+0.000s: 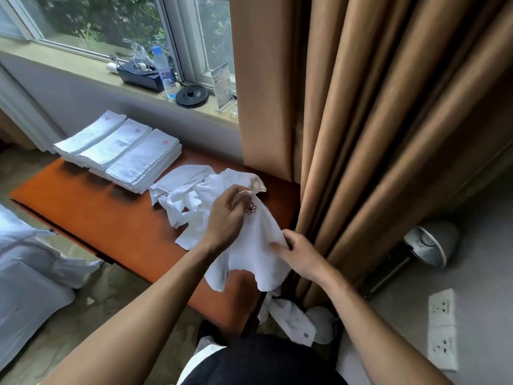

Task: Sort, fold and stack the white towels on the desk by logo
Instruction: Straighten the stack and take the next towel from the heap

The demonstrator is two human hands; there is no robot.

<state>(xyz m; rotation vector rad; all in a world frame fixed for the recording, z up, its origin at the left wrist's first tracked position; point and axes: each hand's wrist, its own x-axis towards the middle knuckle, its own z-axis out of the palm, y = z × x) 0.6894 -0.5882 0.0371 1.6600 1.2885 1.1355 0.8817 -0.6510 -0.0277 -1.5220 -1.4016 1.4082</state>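
Over desk (pixel 111 218): red-logo towel (pixel 258 245) in grip of L hand (pixel 224 218) + R hand (pixel 299 254); 3 stacks (pixel 119 151) behind.

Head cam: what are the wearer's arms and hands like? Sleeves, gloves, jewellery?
Left hand and right hand are ungloved; no watch, bracelet or ring is visible. Left forearm and right forearm are bare to the frame edge, no sleeves. Low in the frame, dark clothing with a white edge shows.
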